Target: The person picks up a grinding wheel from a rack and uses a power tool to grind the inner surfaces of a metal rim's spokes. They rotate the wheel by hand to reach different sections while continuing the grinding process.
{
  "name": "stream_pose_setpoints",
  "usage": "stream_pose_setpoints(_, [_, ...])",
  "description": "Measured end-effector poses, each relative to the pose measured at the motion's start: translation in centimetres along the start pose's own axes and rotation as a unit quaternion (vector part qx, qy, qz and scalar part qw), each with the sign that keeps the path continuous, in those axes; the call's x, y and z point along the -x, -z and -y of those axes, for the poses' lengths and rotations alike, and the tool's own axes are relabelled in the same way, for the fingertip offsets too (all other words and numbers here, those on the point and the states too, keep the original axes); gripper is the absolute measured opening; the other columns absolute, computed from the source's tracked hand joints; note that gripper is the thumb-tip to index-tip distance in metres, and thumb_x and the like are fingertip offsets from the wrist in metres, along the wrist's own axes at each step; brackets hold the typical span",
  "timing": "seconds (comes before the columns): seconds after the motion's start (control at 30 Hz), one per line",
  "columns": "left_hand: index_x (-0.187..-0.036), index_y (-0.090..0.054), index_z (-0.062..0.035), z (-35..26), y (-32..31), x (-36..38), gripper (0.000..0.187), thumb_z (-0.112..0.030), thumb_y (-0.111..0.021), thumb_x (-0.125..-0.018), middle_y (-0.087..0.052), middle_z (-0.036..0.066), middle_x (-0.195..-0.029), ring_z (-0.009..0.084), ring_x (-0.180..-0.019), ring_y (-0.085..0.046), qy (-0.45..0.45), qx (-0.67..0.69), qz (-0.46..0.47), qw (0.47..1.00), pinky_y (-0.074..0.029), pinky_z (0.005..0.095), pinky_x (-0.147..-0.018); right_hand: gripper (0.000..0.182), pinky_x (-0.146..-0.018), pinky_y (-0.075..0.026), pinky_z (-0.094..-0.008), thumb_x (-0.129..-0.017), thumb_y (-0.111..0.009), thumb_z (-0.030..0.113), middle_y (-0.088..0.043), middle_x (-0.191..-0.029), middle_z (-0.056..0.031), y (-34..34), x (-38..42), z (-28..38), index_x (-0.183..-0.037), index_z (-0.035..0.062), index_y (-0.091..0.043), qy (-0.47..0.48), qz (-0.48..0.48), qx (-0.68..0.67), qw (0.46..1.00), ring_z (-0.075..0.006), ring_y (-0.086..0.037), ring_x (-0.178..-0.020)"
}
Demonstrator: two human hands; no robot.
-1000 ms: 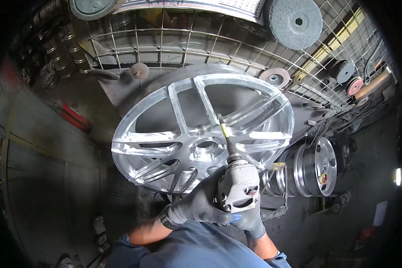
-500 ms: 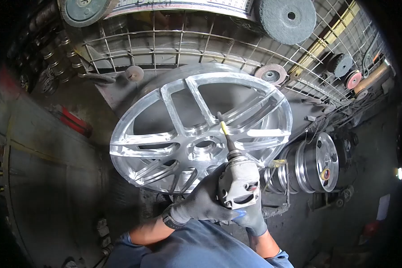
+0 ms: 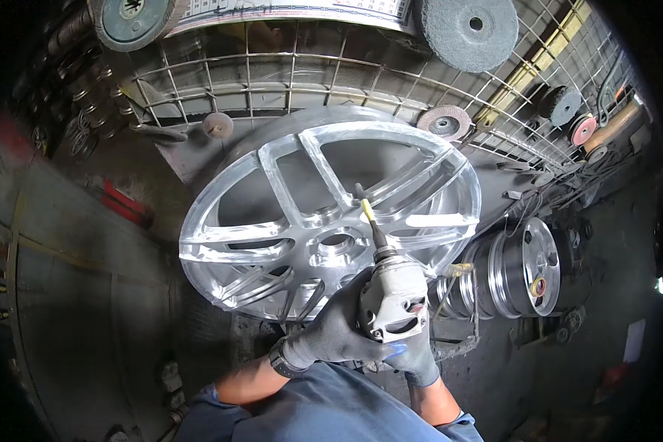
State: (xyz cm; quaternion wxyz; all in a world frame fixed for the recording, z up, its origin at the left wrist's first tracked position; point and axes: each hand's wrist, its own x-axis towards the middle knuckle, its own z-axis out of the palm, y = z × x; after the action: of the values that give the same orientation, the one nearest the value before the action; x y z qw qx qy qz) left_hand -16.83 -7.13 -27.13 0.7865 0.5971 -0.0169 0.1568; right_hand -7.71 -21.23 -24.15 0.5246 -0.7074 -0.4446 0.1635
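A die grinder [image 3: 393, 291] with a pale, scuffed body points up and away from me. Its thin shaft carries a yellow band and a small dark grinding tip [image 3: 360, 191]. The tip is at the spokes of a bare silver alloy wheel [image 3: 302, 254], above and right of the centre bore; whether it touches cannot be made out. Wrapped around the grinder's left side is my left hand [image 3: 335, 328], in a dark grey glove. My right hand [image 3: 418, 357], gloved too, grips the body from the right and below. The grinder hides parts of both hands' fingers.
Behind the wheel stands a wire grid [image 3: 295, 70] with a large grey abrasive disc [image 3: 468, 33], a flap disc [image 3: 444, 124] and other discs. Another shiny wheel [image 3: 541, 254] lies at right. Something red [image 3: 125, 205] is on the floor at left. Cables [image 3: 586, 188] run along the right.
The grinder tip sits slightly further left and the view has shifted a little. Both hands keep their hold on the die grinder.
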Motion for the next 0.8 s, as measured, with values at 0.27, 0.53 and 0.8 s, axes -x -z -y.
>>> stream_pose_setpoints(0.27, [-0.146, -0.033, 0.0027, -0.7, -0.1, 0.4, 0.104, -0.023, -0.092, -0.064, -0.053, 0.013, -0.137, 0.0212, -0.128, -0.052, -0.021, -0.037, -0.020, 0.999, -0.041, 0.0375, -0.110, 0.066, -0.091, -0.051, -0.0356, -0.067, -0.085, 0.021, -0.068, -0.114, -0.0130, -0.3, 0.5, -1.1, -0.125, 0.0002, -0.059, 0.006, 0.015, -0.033, 0.999, -0.0255, -0.067, -0.102])
stream_pose_setpoints(0.53, [-0.141, -0.038, 0.0015, -2.1, -1.2, -2.0, 0.096, -0.027, -0.091, -0.066, -0.055, 0.014, -0.129, 0.0196, -0.121, -0.055, -0.071, -0.078, 0.012, 0.994, -0.045, 0.0356, -0.104, 0.073, -0.098, -0.049, -0.0383, -0.068, -0.085, 0.017, -0.062, -0.126, -0.0148, 2.1, 1.7, -1.4, -0.131, -0.0015, -0.054, 0.001, -0.019, 0.005, 1.000, -0.0257, -0.063, -0.113])
stream_pose_setpoints(0.8, [-0.136, -0.042, -0.0002, -3.6, -2.5, -5.5, 0.090, -0.029, -0.089, -0.065, -0.058, 0.016, -0.123, 0.0267, -0.115, -0.060, -0.119, -0.014, 0.057, 0.991, -0.047, 0.0375, -0.101, 0.083, -0.103, -0.047, -0.0410, -0.071, -0.083, 0.013, -0.058, -0.132, -0.0174, 3.7, 0.8, 1.4, -0.140, -0.0035, -0.041, -0.048, -0.100, -0.068, 0.992, -0.0261, -0.060, -0.118])
